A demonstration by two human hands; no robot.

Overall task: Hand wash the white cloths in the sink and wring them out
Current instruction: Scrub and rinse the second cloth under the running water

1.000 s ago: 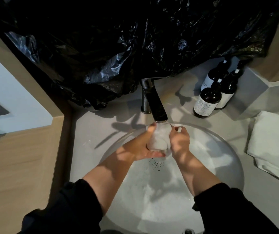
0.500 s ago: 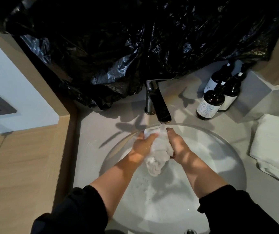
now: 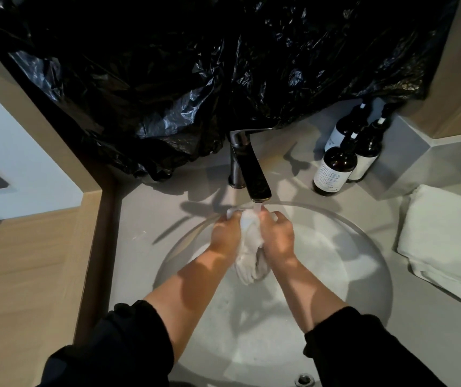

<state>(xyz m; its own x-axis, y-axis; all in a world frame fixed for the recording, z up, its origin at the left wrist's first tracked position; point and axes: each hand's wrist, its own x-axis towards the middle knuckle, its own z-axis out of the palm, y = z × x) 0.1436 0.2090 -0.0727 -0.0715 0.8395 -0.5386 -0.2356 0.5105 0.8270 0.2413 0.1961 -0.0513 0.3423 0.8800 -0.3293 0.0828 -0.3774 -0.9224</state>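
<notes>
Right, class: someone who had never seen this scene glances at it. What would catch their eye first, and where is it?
First, the two hands, left hand and right hand, pressed around a bunched white cloth under the running faucet, over the round sink. Next, the crumpled black plastic sheet covering the wall behind. Dark bottles stand back right, with folded white cloths on the counter at right.

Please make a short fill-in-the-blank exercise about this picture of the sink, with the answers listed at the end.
1. Both hands hold a white cloth under the running ____.
2. The left hand and the right hand work above the round ____.
3. Three dark ____ stand on the counter to the right of the tap.
4. A folded white ____ lies at the right edge.

Answers: faucet; sink; bottles; towel
</notes>
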